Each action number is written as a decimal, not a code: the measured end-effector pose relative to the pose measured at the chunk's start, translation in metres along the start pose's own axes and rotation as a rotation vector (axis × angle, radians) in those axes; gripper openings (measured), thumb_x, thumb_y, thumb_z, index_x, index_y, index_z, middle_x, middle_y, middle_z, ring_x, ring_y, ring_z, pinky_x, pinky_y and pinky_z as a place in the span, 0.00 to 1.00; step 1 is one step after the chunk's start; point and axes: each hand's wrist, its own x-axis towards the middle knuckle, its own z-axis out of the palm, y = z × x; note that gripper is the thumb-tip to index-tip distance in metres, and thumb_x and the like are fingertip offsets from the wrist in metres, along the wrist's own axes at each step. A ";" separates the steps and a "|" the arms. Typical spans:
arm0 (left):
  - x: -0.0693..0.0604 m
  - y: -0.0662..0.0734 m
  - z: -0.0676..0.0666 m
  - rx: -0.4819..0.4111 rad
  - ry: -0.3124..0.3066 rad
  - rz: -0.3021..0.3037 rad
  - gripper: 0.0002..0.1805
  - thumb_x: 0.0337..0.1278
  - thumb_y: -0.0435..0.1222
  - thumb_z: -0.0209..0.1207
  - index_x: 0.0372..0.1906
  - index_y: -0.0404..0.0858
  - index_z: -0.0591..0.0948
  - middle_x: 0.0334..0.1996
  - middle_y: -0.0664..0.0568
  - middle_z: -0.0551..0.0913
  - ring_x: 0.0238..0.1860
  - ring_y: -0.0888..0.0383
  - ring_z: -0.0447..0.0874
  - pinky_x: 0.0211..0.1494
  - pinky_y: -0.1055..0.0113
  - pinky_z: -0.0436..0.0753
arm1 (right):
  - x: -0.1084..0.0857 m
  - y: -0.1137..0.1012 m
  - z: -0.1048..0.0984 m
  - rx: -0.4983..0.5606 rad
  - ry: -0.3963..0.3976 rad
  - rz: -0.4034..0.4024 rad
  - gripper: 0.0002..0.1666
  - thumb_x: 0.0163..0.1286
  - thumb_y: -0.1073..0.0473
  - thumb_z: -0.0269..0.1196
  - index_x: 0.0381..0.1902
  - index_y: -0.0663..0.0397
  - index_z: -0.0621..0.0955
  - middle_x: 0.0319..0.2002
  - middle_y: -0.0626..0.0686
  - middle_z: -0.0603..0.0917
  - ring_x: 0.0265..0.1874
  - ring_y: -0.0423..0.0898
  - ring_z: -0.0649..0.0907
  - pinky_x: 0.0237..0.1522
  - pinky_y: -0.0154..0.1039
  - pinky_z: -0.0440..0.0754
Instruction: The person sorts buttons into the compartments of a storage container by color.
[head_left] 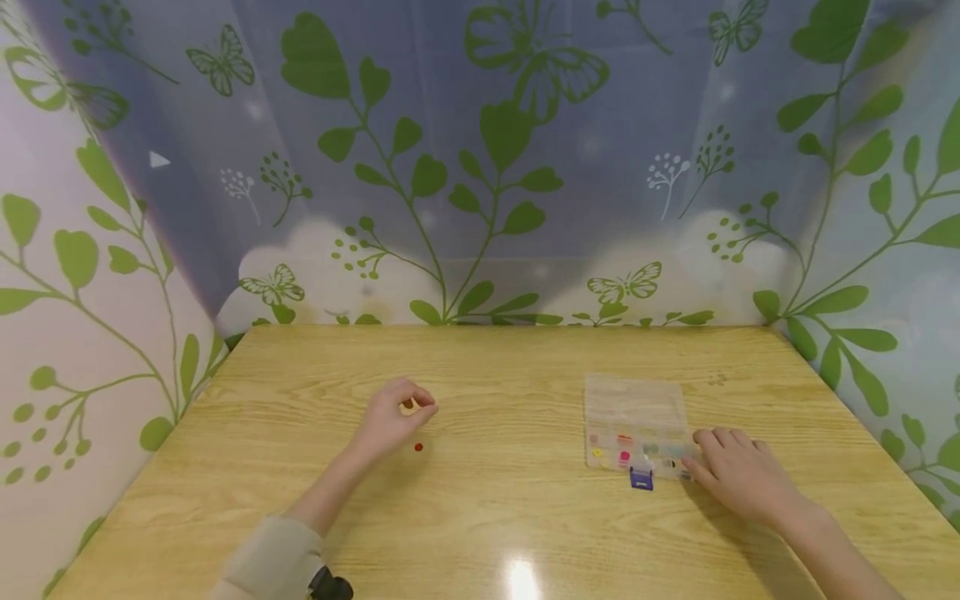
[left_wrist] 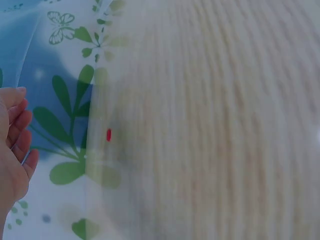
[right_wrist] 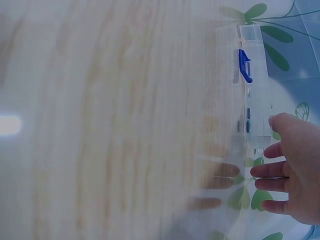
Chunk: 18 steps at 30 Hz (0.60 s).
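Observation:
On the table lies a clear plastic compartment box [head_left: 636,427], its lid laid back and a blue latch [head_left: 641,478] at its front. Small colored pieces fill its compartments, among them a pink piece [head_left: 625,457] and a yellow piece [head_left: 597,452]. My right hand [head_left: 738,475] rests by the box's right end, thumb at its edge, fingers spread loosely. Left of the middle hovers my left hand [head_left: 397,417], fingers loosely curved; nothing held shows in the left wrist view. A small red disc [head_left: 418,447] lies just below it. Between thumb and forefinger a dark reddish spot shows; whether held or behind, I cannot tell.
Several tiny pale pieces [head_left: 717,379] lie beyond the box at the right. A patterned cloth [head_left: 480,167] with green leaves and butterflies hangs behind the wooden table [head_left: 480,517] and along both sides.

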 end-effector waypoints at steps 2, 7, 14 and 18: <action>-0.005 -0.005 -0.003 -0.002 0.005 -0.027 0.05 0.53 0.36 0.64 0.30 0.38 0.82 0.31 0.56 0.79 0.37 0.54 0.73 0.42 0.60 0.72 | 0.000 0.000 0.000 0.002 -0.001 0.000 0.25 0.69 0.44 0.53 0.49 0.60 0.73 0.45 0.61 0.77 0.47 0.63 0.74 0.39 0.63 0.69; -0.014 -0.021 -0.005 -0.001 0.013 -0.073 0.02 0.52 0.34 0.64 0.30 0.39 0.83 0.32 0.54 0.79 0.38 0.55 0.73 0.43 0.60 0.72 | 0.001 0.002 0.000 -0.003 -0.012 0.002 0.25 0.69 0.44 0.52 0.49 0.61 0.73 0.46 0.62 0.77 0.48 0.64 0.74 0.40 0.63 0.69; -0.021 -0.030 -0.004 0.020 0.021 -0.101 0.04 0.51 0.34 0.64 0.29 0.36 0.84 0.31 0.53 0.81 0.36 0.55 0.75 0.41 0.61 0.73 | 0.001 0.002 0.000 -0.015 -0.012 0.003 0.26 0.70 0.43 0.52 0.49 0.62 0.73 0.46 0.63 0.77 0.48 0.65 0.73 0.40 0.64 0.69; -0.024 -0.035 0.001 0.032 -0.010 -0.142 0.05 0.52 0.34 0.64 0.28 0.34 0.83 0.30 0.53 0.81 0.33 0.57 0.74 0.38 0.63 0.73 | 0.002 0.001 0.000 -0.012 -0.011 0.000 0.26 0.70 0.43 0.52 0.49 0.62 0.73 0.46 0.62 0.77 0.48 0.64 0.73 0.40 0.64 0.68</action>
